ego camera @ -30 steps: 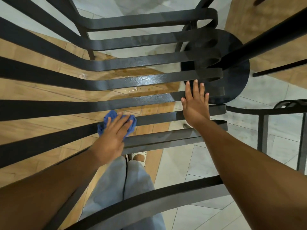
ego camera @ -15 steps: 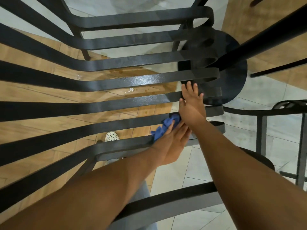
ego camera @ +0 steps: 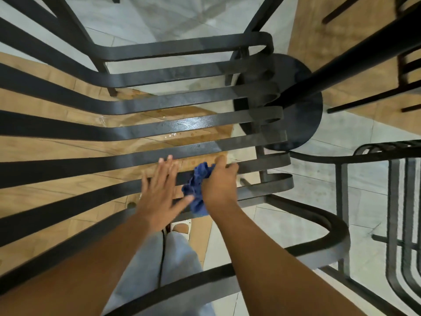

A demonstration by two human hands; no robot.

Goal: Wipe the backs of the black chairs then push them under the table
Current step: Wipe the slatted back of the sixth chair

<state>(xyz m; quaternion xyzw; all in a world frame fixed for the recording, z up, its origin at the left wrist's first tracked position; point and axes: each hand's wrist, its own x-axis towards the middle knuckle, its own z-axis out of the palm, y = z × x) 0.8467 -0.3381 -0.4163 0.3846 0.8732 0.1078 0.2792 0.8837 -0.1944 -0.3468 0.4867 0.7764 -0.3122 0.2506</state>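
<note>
Black chair [ego camera: 159, 124]: the slatted metal frame fills most of the view from above, its flat bars fanning out from the left over a floor of wood-look [ego camera: 57, 144] and grey tile. It stands next to the table's round black base [ego camera: 303, 124], so it is not yet pushed under. A second black chair [ego camera: 387, 201] is partly visible at the right edge, and thin dark legs of further furniture show at top right; two chairs can be counted with confidence.

Hands: the right hand [ego camera: 219, 181] grips the crumpled blue cloth [ego camera: 197, 190] against a lower bar near the curled slat ends. The left hand [ego camera: 160, 188] lies open, fingers spread flat, just beside the cloth and blurred with motion.

Change noted: a second ago the left hand held the cloth on a bar further left while the right hand rested open on the frame. The cloth has since passed to the right hand. In my judgement, wiping is set to continue on the right-hand end of the slats, and pushing in has not begun.

Count: two hands, one cloth, one table base; one sandalled foot [ego camera: 181, 228] shows below the bars.
</note>
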